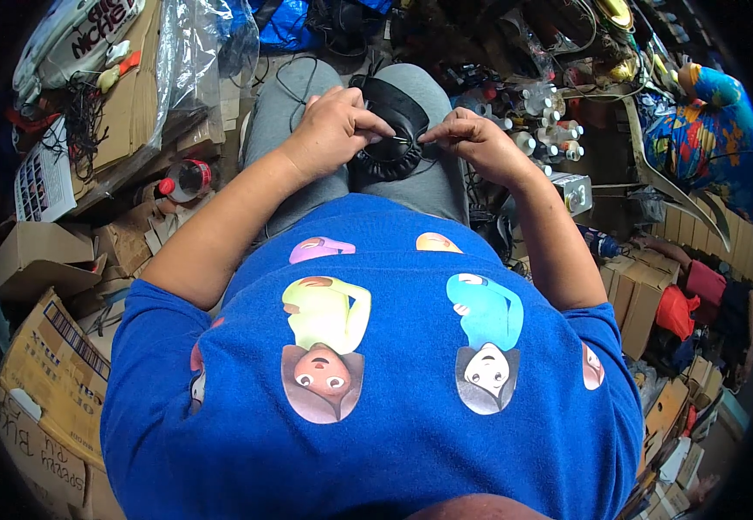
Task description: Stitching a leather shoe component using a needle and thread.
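Observation:
A black item [385, 162] with a wide curved band and a round, gathered rim rests on my grey-trousered lap between my hands. Its exact kind is hard to make out. My left hand [331, 130] is closed in a pinch at its left side, thumb and forefinger meeting over the round part. Opposite it, my right hand [486, 147] pinches at the right side, fingertips close to the left ones. A thin pale sliver [402, 139] shows between the two pinches; which hand holds it is unclear. A thin black cord [283, 76] loops across my left thigh.
Several clear plastic bottles [558, 130] crowd the floor at right. A red-capped bottle [188, 180], clear plastic sheeting [190, 65] and cardboard boxes [40, 260] lie at left. Another person's arm [667, 250] shows at far right, near a cardboard box [641, 290] and a colourful printed cloth [710, 143].

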